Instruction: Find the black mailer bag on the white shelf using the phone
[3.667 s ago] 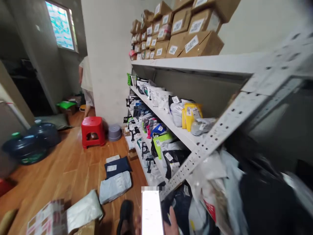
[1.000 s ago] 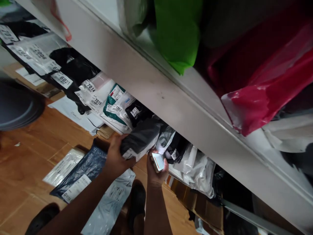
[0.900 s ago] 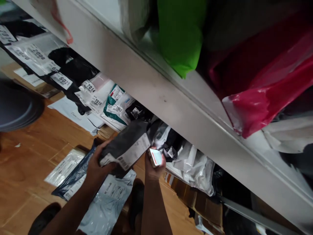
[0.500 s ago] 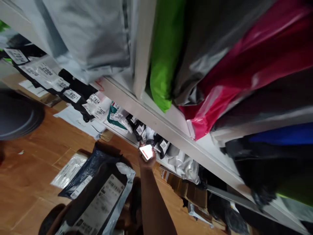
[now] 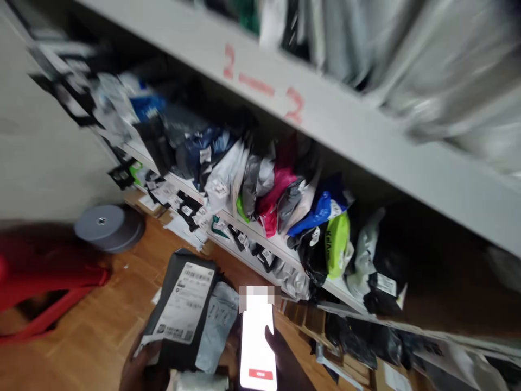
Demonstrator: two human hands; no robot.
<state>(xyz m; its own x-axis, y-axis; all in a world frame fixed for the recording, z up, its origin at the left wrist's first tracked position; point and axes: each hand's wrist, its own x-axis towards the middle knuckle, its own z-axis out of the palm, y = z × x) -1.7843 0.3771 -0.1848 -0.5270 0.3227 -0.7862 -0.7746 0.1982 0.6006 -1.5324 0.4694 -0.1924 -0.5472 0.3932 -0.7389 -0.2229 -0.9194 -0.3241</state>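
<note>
My left hand [image 5: 140, 372] at the bottom edge grips a black mailer parcel [image 5: 179, 307] with a white shipping label facing me. My right hand [image 5: 283, 364] holds a phone [image 5: 256, 339] with a bright white screen and a red bar near its bottom, its thumb on the screen's right side. Both are held low in front of a white shelving unit [image 5: 325, 117] marked "2—2" in red. The shelf below that mark is packed with standing labelled parcels in many colours [image 5: 285, 201].
A red plastic stool [image 5: 44, 282] stands at the left on the wooden floor [image 5: 93, 326], with a grey round base [image 5: 108, 225] behind it. A pale grey parcel [image 5: 217, 323] lies on the floor under my hands. Lower shelves hold more bags and cardboard boxes [image 5: 309, 320].
My left hand pulled the black parcel out of the low shelf and brought it up label-first. My view rose from the bottom shelf; the phone came closer to me.
</note>
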